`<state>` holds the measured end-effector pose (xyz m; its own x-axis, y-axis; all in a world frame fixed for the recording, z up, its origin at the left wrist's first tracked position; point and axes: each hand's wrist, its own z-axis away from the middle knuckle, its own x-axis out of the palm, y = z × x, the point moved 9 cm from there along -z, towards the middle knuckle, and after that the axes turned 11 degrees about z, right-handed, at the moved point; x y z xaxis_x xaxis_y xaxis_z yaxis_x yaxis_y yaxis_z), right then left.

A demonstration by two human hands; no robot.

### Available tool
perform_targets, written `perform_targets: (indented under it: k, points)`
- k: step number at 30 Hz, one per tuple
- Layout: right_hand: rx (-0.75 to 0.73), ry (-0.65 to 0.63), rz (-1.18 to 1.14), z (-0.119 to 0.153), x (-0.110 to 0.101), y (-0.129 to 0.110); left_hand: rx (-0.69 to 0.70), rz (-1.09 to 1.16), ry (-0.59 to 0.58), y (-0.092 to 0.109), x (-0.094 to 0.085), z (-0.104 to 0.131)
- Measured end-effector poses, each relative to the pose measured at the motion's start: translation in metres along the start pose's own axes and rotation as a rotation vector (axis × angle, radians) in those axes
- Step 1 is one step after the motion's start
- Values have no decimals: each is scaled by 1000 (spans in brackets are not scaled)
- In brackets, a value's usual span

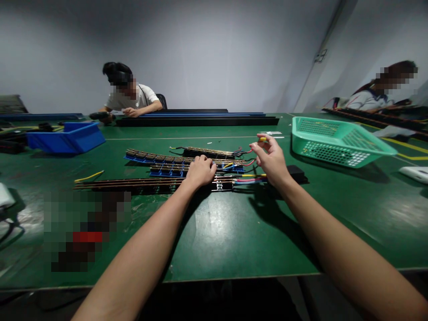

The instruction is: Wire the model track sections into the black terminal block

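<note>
Several long strips with copper-coloured metal rails lie side by side in front of me. My left hand bends over a blue-based strip, its fingers and thumb curled down onto it. To the right of the strips, my right hand is raised above the table. Its thumb and fingertips pinch the end of a red wire that runs out from the strips. A small yellow piece shows at those fingers. Closest to me lies a longer black strip with blue, red and yellow wires at its right end.
A green perforated basket stands at the right, a blue bin at the left. Long black profiles lie along the far side. A person works opposite; another person is at the far right. A white device sits near the right edge.
</note>
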<state>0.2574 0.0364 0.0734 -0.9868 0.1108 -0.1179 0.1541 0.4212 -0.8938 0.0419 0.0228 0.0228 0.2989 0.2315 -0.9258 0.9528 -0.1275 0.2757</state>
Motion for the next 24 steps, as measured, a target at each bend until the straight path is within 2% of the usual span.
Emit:
perform_targets:
  k: [3, 6, 8, 11, 13, 15, 18, 24]
  points:
    - [-56, -54, 87, 23, 1, -18, 12, -3, 1, 0, 1, 0]
    - [15, -144, 85, 50, 5, -13, 18, 7, 5, 0, 1, -1]
    - [16, -254, 170, 72, 14, -7, 14, 4, 8, 0, 1, -1]
    - [-75, -479, 418, 114, 34, -2, 5, -6, 9, 0, 0, 0]
    - [-142, -572, 529, 139, 43, -2, 5, -9, 10, 0, 0, 0]
    - [-209, -570, 573, 155, 44, -7, 7, -10, 11, 0, 0, 0]
    - [-240, -491, 554, 169, 33, -14, 11, -7, 11, 0, 0, 0]
    - [-151, -277, 222, 181, -4, -10, 17, 2, 14, -1, 1, -1]
